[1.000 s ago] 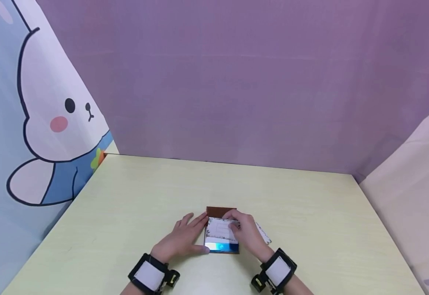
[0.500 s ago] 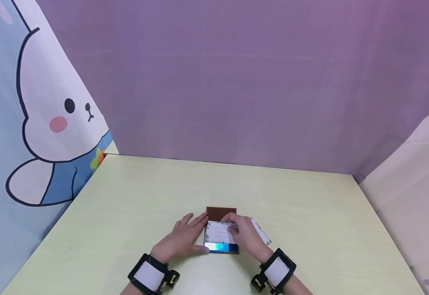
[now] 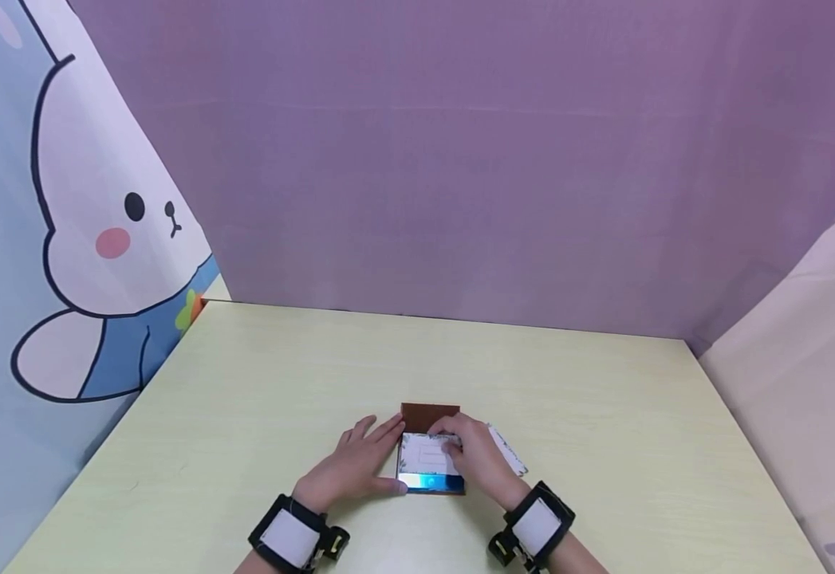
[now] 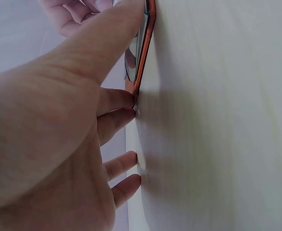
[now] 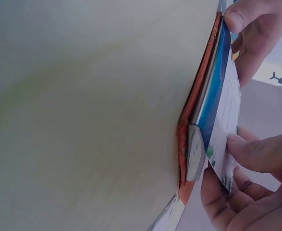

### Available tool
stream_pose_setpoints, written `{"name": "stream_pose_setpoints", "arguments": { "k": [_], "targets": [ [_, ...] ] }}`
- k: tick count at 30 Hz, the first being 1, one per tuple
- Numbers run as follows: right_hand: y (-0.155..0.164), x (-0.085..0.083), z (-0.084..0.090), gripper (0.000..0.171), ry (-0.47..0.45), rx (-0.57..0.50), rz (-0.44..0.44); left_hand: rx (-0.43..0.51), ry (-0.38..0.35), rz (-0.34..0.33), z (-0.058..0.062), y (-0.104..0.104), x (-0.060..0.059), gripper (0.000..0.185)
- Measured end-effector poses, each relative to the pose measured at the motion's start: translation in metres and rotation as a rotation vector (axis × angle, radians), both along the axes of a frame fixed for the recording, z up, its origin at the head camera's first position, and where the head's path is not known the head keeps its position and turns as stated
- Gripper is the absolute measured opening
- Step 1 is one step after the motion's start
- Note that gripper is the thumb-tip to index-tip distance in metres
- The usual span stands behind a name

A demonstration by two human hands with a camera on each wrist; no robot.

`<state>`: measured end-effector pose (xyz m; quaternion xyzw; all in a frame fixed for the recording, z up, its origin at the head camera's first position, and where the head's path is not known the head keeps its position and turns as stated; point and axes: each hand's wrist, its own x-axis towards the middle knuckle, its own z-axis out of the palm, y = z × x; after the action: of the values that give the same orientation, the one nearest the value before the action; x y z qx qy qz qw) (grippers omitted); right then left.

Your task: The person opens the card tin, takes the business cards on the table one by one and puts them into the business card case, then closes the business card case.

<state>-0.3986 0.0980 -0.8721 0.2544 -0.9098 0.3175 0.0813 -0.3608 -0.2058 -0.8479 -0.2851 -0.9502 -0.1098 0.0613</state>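
A flat brown-backed case [image 3: 420,416] with orange-brown edges lies on the table, a glossy blue reflective strip [image 3: 431,481] along its near side. On top is a white card [image 3: 415,456] with a leafy printed border. My right hand [image 3: 480,456] pinches this card between thumb and curled fingers near its right end; in the right wrist view the card [image 5: 228,120] tilts slightly off the case. Fairly straight fingers of my left hand [image 3: 356,464] rest along the case's left edge, with the thumb [image 4: 116,38] at its near corner.
Another white card [image 3: 509,454] with a printed border lies on the table just right of the case, partly behind my right hand. The pale wooden table [image 3: 281,367] ends at a purple curtain [image 3: 460,199]. Each wrist carries a strapped camera.
The pinched card has slid toward me over the case, and more of the brown back shows above it. My right hand has shifted slightly with it; my left hand stays in place.
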Motion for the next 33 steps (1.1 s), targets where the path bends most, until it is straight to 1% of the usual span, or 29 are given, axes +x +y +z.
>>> {"name": "stream_pose_setpoints", "arguments": {
  "k": [5, 8, 10, 12, 14, 16, 18, 20, 23, 25, 29, 31, 33],
  "targets": [
    [0.003, 0.004, 0.001, 0.05, 0.02, 0.031, -0.014, -0.003, -0.003, 0.006, 0.005, 0.005, 0.004, 0.118],
    [0.003, 0.012, 0.013, 0.043, 0.025, 0.045, -0.031, -0.005, -0.006, 0.013, 0.009, 0.005, 0.006, 0.117],
    [0.003, 0.02, 0.024, 0.043, 0.02, 0.057, -0.035, 0.004, -0.012, 0.009, 0.012, 0.006, 0.006, 0.117],
    [0.002, 0.027, 0.035, 0.054, 0.01, 0.07, -0.031, 0.009, -0.012, 0.008, 0.014, 0.006, 0.007, 0.116],
    [0.002, 0.033, 0.04, 0.073, 0.009, 0.095, -0.02, 0.012, -0.006, 0.006, 0.015, 0.006, 0.006, 0.117],
    [0.003, 0.036, 0.042, 0.094, 0.004, 0.131, -0.009, 0.003, -0.004, 0.007, 0.017, 0.007, 0.006, 0.117],
    [0.004, 0.036, 0.038, 0.109, 0.008, 0.17, 0.004, -0.001, -0.004, 0.012, 0.017, 0.007, 0.005, 0.117],
    [0.006, 0.033, 0.027, 0.117, 0.018, 0.202, 0.011, -0.006, -0.005, 0.014, 0.016, 0.007, 0.004, 0.117],
    [0.009, 0.027, 0.012, 0.116, 0.027, 0.223, 0.024, -0.002, -0.009, 0.013, 0.015, 0.005, 0.003, 0.116],
    [0.009, 0.025, 0.007, 0.112, 0.021, 0.227, 0.034, 0.001, -0.005, 0.012, 0.016, 0.004, 0.003, 0.116],
    [0.006, 0.028, 0.016, 0.106, -0.005, 0.244, 0.059, -0.001, -0.006, 0.01, 0.016, 0.001, 0.003, 0.116],
    [0.004, 0.03, 0.021, 0.104, 0.013, 0.244, 0.062, -0.002, -0.006, 0.01, 0.015, 0.0, 0.002, 0.116],
    [0.001, 0.034, 0.029, 0.101, 0.036, 0.241, 0.06, 0.001, -0.008, 0.008, 0.013, -0.002, 0.001, 0.116]
  ]
}}
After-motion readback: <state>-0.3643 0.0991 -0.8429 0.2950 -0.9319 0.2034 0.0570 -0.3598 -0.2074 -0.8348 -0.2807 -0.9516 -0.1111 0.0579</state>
